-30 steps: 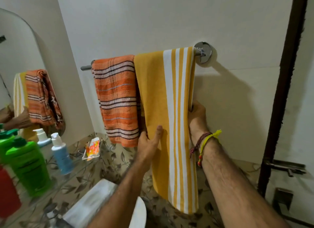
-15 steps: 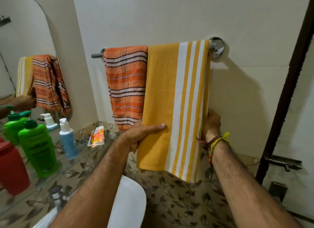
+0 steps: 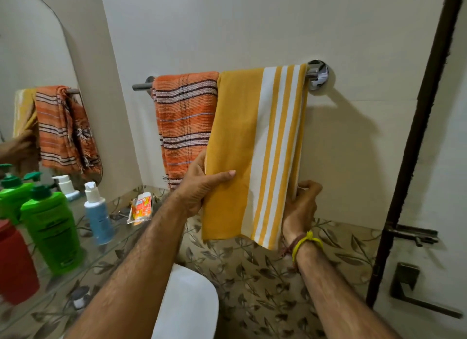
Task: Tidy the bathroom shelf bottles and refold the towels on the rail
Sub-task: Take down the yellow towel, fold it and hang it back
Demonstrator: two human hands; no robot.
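Hands grip yellow towel (image 3: 242, 146) edges; left (image 3: 199, 189), right (image 3: 300, 207).

Bare wall lies open at 12 o'clock above the rail (image 3: 312, 72) and at 3 o'clock between the yellow towel (image 3: 240, 136) and the dark door frame (image 3: 414, 146). At 9 o'clock the orange towel (image 3: 185, 126) hangs just beside the yellow one, closing that side. At 8 o'clock, the green bottle (image 3: 51, 227), blue bottle (image 3: 98, 212) and small packet (image 3: 142, 208) crowd the glass shelf (image 3: 106, 252). The latch (image 3: 414, 235) juts out at 4 o'clock.
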